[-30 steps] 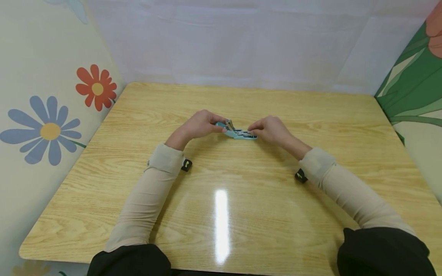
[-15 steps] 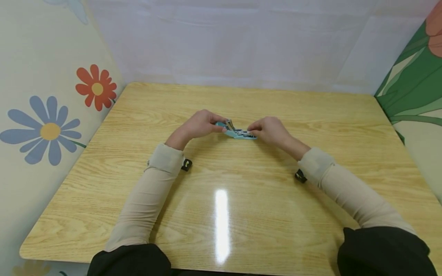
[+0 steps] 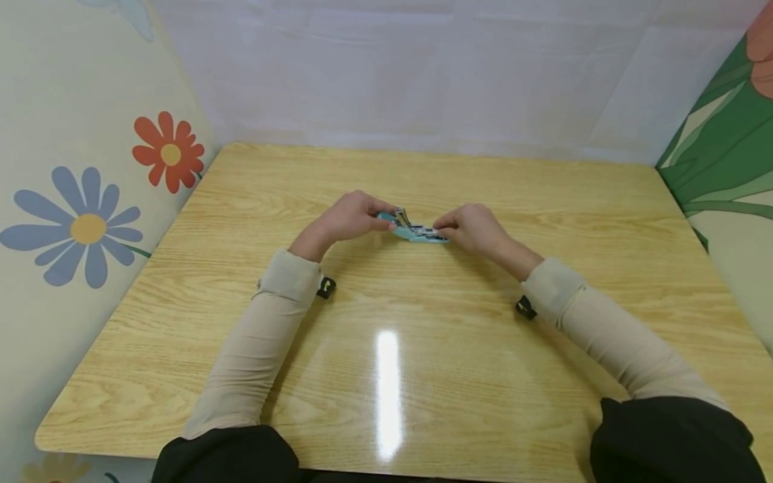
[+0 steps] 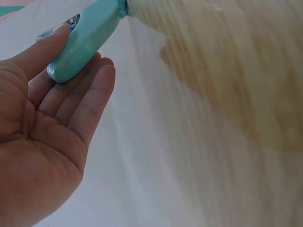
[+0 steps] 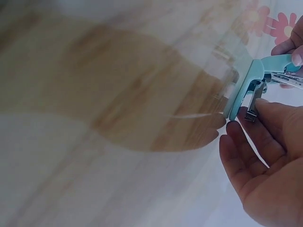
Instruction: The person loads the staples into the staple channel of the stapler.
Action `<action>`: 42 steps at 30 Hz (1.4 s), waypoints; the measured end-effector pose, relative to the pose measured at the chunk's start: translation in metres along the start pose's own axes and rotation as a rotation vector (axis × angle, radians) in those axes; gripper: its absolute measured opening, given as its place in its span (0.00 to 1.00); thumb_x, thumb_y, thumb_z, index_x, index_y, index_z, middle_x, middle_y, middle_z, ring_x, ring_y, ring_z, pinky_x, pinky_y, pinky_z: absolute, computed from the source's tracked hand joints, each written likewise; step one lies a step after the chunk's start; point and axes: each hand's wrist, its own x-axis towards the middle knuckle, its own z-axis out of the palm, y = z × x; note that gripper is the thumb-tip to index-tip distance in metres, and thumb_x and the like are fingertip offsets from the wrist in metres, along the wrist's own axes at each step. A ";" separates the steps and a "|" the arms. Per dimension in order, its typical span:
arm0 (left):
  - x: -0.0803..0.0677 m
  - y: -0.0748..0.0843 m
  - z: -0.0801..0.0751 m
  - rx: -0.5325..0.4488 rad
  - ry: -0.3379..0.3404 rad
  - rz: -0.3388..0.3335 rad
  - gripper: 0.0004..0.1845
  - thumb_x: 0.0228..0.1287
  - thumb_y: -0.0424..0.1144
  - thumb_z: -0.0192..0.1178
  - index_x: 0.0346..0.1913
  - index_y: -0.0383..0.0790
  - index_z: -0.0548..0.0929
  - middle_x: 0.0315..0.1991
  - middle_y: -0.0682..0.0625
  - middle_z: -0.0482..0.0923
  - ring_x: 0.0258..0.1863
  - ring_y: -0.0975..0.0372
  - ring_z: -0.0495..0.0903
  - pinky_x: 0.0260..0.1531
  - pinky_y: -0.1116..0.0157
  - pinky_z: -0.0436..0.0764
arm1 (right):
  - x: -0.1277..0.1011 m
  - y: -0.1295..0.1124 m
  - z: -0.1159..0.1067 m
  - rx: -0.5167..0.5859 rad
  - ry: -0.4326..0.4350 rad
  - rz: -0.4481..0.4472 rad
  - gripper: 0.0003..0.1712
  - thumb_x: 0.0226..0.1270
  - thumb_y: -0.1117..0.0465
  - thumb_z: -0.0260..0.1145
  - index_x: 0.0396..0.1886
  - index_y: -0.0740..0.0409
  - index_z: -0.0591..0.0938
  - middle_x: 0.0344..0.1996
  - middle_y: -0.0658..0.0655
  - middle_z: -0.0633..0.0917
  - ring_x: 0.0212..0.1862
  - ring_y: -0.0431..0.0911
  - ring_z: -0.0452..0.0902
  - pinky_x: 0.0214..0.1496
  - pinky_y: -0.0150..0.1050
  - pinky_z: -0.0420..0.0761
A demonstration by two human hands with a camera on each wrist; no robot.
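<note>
A teal stapler point(image 3: 410, 237) lies spread wide open near the middle of the wooden table. My left hand point(image 3: 350, 218) grips its teal cover at the left end, thumb on one side and fingers beneath, as the left wrist view shows on the cover point(image 4: 87, 45). A narrow metal part stands up beside that thumb. From the right, my right hand point(image 3: 477, 227) pinches the metal staple channel point(image 5: 254, 106) between thumb and forefinger, close over the stapler's base point(image 5: 242, 92). The other right fingers are spread below the base's end in the right wrist view.
The wooden table point(image 3: 410, 396) extends around both forearms, with a bright light reflection on its near half. A white cloth point(image 3: 410, 74) hangs behind the far edge. Painted flower walls point(image 3: 72, 322) border the sides. Small black wrist devices point(image 3: 327, 288) sit at both cuffs.
My right hand shifts very slightly to the left along the stapler, its fingers staying on the metal channel. My left hand and the stapler stay in place.
</note>
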 end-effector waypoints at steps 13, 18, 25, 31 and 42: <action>-0.002 0.001 0.000 -0.012 -0.007 -0.011 0.24 0.67 0.49 0.62 0.65 0.49 0.78 0.49 0.48 0.86 0.27 0.58 0.63 0.42 0.60 0.68 | -0.002 0.000 -0.001 0.015 -0.006 0.010 0.14 0.71 0.59 0.63 0.52 0.52 0.87 0.51 0.54 0.87 0.57 0.52 0.82 0.64 0.50 0.75; -0.003 0.001 0.000 -0.018 -0.003 -0.009 0.24 0.68 0.49 0.62 0.65 0.50 0.78 0.44 0.46 0.86 0.22 0.60 0.55 0.40 0.61 0.68 | -0.004 0.005 -0.003 0.031 -0.001 0.040 0.13 0.70 0.57 0.64 0.51 0.50 0.87 0.51 0.53 0.87 0.58 0.51 0.81 0.65 0.49 0.74; -0.002 0.000 0.001 -0.020 -0.008 -0.006 0.23 0.67 0.48 0.62 0.64 0.49 0.78 0.58 0.50 0.82 0.21 0.60 0.54 0.38 0.61 0.68 | -0.006 0.010 -0.005 0.026 0.000 0.060 0.13 0.69 0.55 0.65 0.50 0.50 0.88 0.51 0.53 0.87 0.59 0.52 0.81 0.67 0.50 0.72; -0.003 -0.001 0.001 -0.009 -0.004 0.005 0.24 0.68 0.48 0.62 0.65 0.49 0.78 0.44 0.42 0.85 0.21 0.61 0.55 0.36 0.61 0.67 | -0.006 0.012 -0.005 0.030 -0.003 0.082 0.13 0.69 0.55 0.65 0.50 0.49 0.88 0.50 0.54 0.87 0.59 0.52 0.81 0.67 0.51 0.72; -0.011 -0.004 -0.003 -0.071 0.014 -0.020 0.22 0.67 0.44 0.63 0.64 0.50 0.79 0.58 0.50 0.82 0.56 0.58 0.80 0.56 0.55 0.77 | -0.007 0.014 -0.008 0.036 0.003 0.088 0.13 0.69 0.55 0.65 0.50 0.50 0.88 0.50 0.54 0.88 0.58 0.52 0.81 0.65 0.50 0.74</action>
